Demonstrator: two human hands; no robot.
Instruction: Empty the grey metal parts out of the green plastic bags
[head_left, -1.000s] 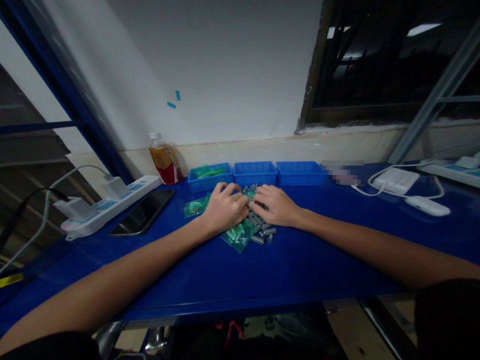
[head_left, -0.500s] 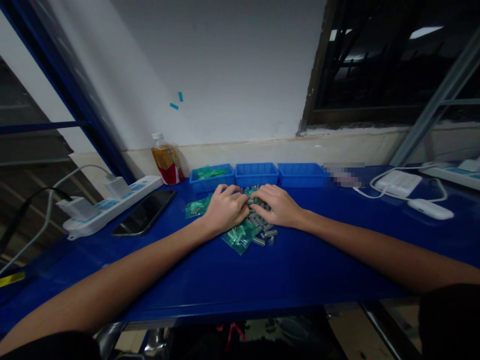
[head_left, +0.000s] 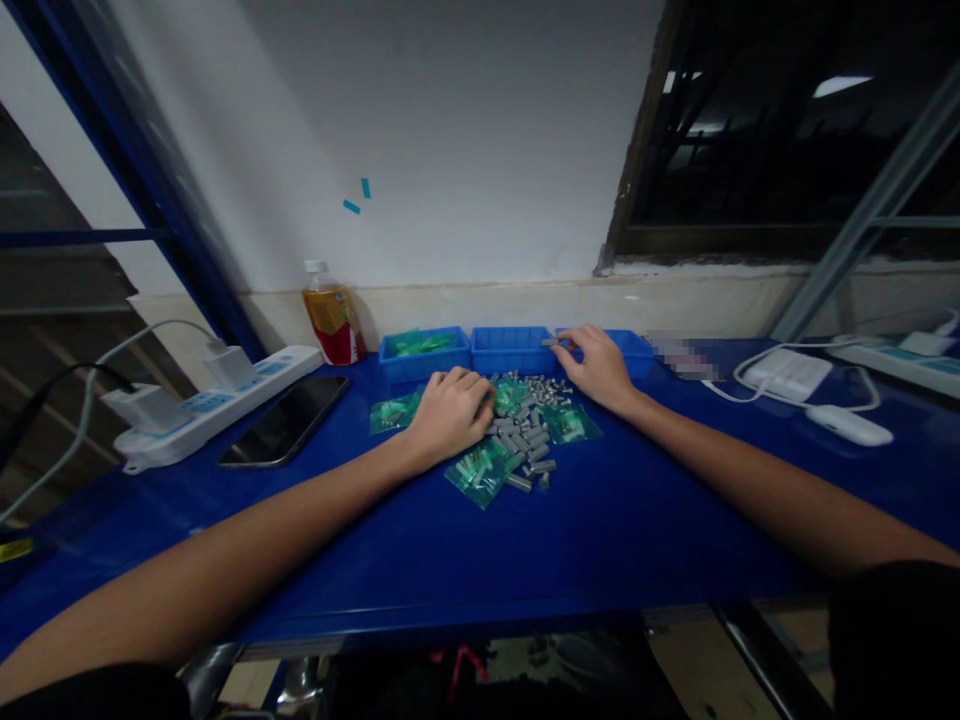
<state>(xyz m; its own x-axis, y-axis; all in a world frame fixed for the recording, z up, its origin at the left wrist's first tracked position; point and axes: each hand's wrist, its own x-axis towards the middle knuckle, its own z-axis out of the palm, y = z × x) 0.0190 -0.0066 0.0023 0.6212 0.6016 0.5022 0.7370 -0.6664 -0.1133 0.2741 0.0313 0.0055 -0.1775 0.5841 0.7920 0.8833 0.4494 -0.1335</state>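
Observation:
My right hand point(head_left: 596, 365) pinches a small grey metal cylinder point(head_left: 550, 342) between thumb and fingertips, held over the right end of the middle blue bin point(head_left: 510, 360). My left hand point(head_left: 450, 410) rests at the left side of a pile of grey metal cylinders point(head_left: 525, 435). Its fingers are curled in, and whatever lies under them is hidden. Around the pile are small green-tinted plastic bags: a front bag point(head_left: 481, 473) with slim parts inside, a right bag point(head_left: 571, 424), and a left bag point(head_left: 394, 413) partly behind my left hand. Smaller silvery pieces point(head_left: 546, 388) lie at the back.
A left blue bin point(head_left: 424, 370) holds green bags; a right blue bin point(head_left: 637, 350) stands partly behind my right hand. A bottle point(head_left: 331, 315), a phone point(head_left: 285, 422) and a power strip point(head_left: 225, 405) are at the left. White chargers point(head_left: 791, 375) and cables lie right.
My right hand has lifted from the pile and moved back and right to the bins with a grey cylinder. My left hand has stayed at the pile. The right bag is now uncovered.

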